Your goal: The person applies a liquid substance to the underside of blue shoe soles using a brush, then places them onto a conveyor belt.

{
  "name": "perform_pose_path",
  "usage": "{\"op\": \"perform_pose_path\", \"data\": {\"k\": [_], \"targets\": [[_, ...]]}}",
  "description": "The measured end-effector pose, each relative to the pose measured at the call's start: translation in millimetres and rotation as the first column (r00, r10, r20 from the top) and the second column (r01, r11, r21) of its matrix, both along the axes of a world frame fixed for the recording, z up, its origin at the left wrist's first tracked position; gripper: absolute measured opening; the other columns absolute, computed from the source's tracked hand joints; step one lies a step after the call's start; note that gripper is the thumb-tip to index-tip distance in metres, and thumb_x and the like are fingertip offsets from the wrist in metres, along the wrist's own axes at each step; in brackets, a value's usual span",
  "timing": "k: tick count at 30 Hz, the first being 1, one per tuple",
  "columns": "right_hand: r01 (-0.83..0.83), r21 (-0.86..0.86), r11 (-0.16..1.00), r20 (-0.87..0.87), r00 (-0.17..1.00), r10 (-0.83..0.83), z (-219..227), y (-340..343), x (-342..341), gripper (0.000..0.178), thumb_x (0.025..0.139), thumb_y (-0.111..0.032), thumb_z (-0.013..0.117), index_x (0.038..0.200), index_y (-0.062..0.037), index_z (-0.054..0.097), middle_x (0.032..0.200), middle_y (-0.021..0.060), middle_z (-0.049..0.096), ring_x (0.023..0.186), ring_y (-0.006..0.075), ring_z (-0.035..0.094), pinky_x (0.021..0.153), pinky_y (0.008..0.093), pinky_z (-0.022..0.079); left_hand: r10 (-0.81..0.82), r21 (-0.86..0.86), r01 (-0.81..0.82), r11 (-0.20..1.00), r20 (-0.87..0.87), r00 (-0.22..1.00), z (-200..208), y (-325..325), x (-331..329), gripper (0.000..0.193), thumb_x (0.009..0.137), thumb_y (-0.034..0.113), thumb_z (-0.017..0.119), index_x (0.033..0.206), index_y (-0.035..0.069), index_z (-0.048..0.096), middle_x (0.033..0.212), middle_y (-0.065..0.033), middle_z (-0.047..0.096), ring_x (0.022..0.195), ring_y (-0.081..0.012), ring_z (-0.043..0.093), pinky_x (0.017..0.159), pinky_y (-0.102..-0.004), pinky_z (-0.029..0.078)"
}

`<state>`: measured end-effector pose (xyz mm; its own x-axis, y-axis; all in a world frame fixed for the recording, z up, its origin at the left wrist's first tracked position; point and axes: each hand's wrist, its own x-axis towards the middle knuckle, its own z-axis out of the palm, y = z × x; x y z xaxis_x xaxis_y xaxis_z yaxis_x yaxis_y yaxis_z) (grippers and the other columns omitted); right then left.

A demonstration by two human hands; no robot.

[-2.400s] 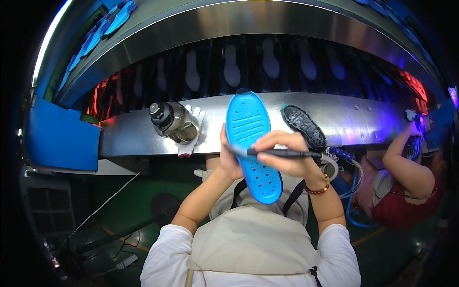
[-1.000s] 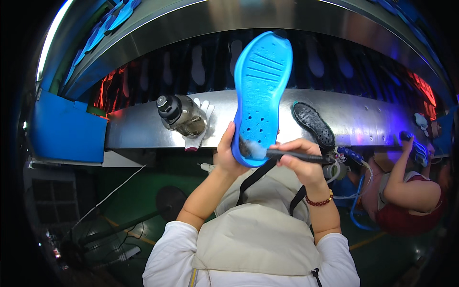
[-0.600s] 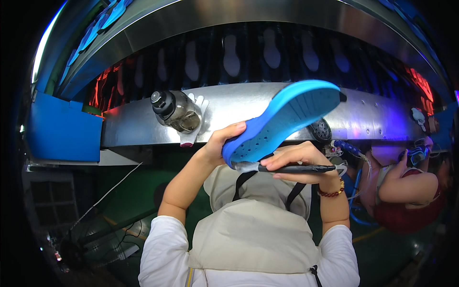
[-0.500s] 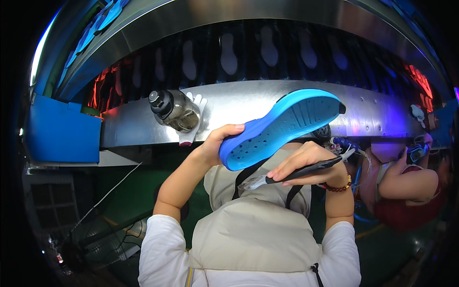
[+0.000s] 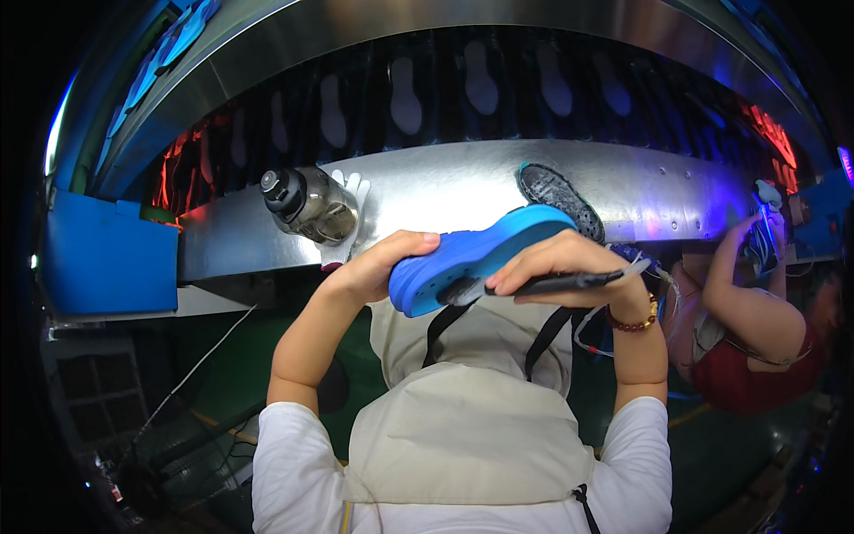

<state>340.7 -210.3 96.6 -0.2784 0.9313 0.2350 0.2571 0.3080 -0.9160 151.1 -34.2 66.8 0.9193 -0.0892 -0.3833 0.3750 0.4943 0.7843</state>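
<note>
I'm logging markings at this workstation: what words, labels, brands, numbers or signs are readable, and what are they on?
No text can be read in this view.
Blue sole: no legible lettering.
Brush: no readable marking on its handle.
Bottle: no lettering can be made out.
Black sole: surface detail too small to tell.
Lit patch at the right edge: any marks too small and blurred.

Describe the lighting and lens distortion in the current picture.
Head view: white glare washes the middle of the steel bench, and violet light tints its right end; same view, part of the blue shoe sole lies in shade beside the right hand; same view, the bench's straight edges bow and the corners go dark.
</note>
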Motion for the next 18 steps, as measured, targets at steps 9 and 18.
{"op": "perform_pose_path", "data": {"k": [9,18], "targets": [[0.196,0.028,0.98,-0.108,0.975,-0.192,-15,-8,13,0.02,0.069,0.003,0.067,0.089,0.0024,0.064,0.092,0.0156,0.065,0.089,0.0254,0.063,0.081,0.0316,0.05,0.126,0.016,-0.125,0.992,-0.036,0.991,6,5,-10,0.064,0.083,0.044,0.044,0.125,-0.004,0.04,0.116,-0.0206,0.052,0.101,-0.0251,0.055,0.088,-0.0335,0.043],[0.34,0.161,0.926,-0.227,0.926,-0.301,-1,-13,-8,0.021,0.067,0.0,0.068,0.087,-0.0002,0.064,0.089,0.0134,0.065,0.09,0.0215,0.06,0.081,0.0323,0.047,0.462,-0.531,-0.286,0.798,0.233,0.856,-59,23,-15,0.069,0.083,0.057,0.035,0.128,0.006,0.04,0.124,-0.0126,0.047,0.11,-0.0302,0.048,0.096,-0.0474,0.035]]}}
